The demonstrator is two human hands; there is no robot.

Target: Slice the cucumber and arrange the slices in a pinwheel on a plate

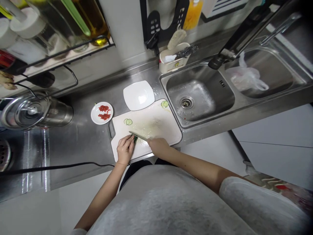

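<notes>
My left hand [125, 149] is closed over a dark green piece of cucumber [135, 139] on the white cutting board [158, 120], its fingers hiding most of the piece. In my right hand [158, 147] is a knife [139, 135], its handle covered by my fist. The blade reaches left to the cucumber, close to my left fingertips. Pale cucumber slices [128, 121] lie behind my left hand. At the board's far right corner rests a cucumber end [164, 104]. Wet specks dot the board around the blade.
Behind the board stands a white square plate [139, 95]. A small white plate [96, 118] holds chopped red pieces [104, 116]. The sink [200, 94] borders the board on the right. A steel pot [58, 112] and a black cable [80, 164] are at left, under a bottle rack [66, 50].
</notes>
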